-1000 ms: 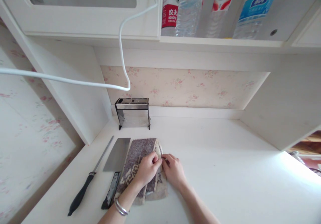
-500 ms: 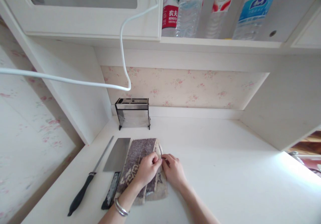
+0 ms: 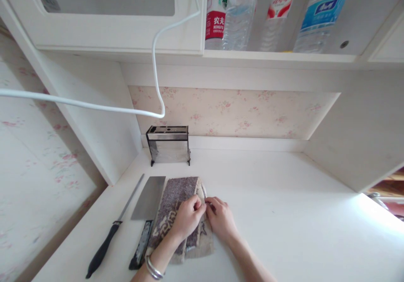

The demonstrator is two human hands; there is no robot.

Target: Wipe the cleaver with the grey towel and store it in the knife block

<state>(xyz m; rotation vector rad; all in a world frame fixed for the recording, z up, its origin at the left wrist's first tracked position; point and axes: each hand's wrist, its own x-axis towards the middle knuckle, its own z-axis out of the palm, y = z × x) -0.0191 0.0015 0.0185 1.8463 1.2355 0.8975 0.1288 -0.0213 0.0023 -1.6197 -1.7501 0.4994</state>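
Observation:
A brown and beige patterned towel (image 3: 179, 189) lies folded on the white counter. My left hand (image 3: 188, 216), with silver bangles at the wrist, is closed over the towel, its thumb and fingers pinching the right edge. Close beside it, my right hand (image 3: 221, 216) is also closed, fingertips pinched on the same edge. The two hands nearly meet there. Left of the towel is a cleaver with a wide grey blade (image 3: 148, 198) and a worn black handle (image 3: 141, 245). Farther left, a sharpening steel (image 3: 109, 235) with a black handle lies slanted.
Behind the towel stands a metal and black rack (image 3: 168, 145), near the back wall. A white cable (image 3: 156, 63) hangs across the upper left. Several plastic bottles (image 3: 240, 19) stand on the shelf above. Side panels bound the white counter (image 3: 284, 214) left and right.
The view has shifted slightly, so everything sits a little lower. Both hands keep their pinch on the towel's edge, with hardly any movement.

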